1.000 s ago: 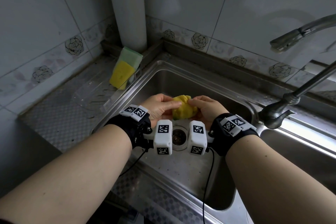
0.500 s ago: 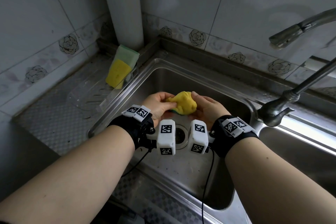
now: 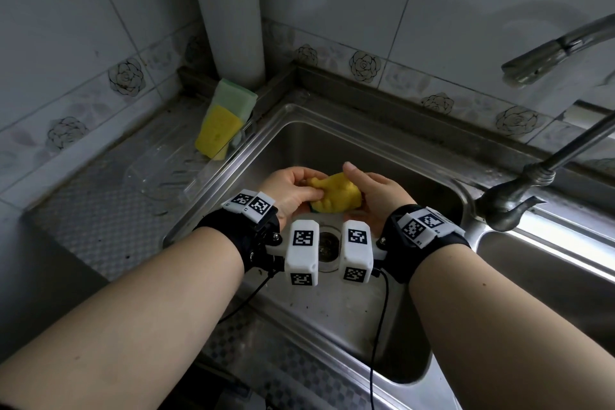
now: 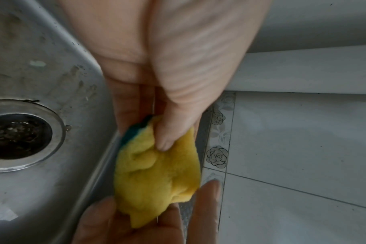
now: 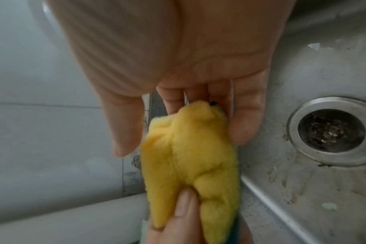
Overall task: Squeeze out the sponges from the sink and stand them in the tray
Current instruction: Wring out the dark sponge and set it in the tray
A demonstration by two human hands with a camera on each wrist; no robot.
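A crumpled yellow sponge (image 3: 336, 196) with a dark green scrub side hangs over the sink (image 3: 332, 143), above the drain (image 3: 327, 243). My left hand (image 3: 309, 188) pinches its left end, the thumb (image 4: 165, 143) pressed into the foam (image 4: 157, 173). My right hand (image 3: 359, 183) lies against the other end with straight fingers (image 5: 242, 128) behind the sponge (image 5: 188, 165) and its thumb lifted off. In the clear tray (image 3: 159, 176) on the left counter, a yellow sponge (image 3: 218, 133) and a green sponge (image 3: 233, 100) stand leaning.
A white pipe (image 3: 233, 10) runs up the corner behind the tray. The faucet base (image 3: 509, 206) and spout (image 3: 549, 53) stand at the right, beside a second basin (image 3: 549, 276). Tiled walls close the back and left.
Both hands squeezed the sponge into a tight ball; now the right thumb has lifted off, its fingers have straightened, and the sponge has spread out, held by the left hand.
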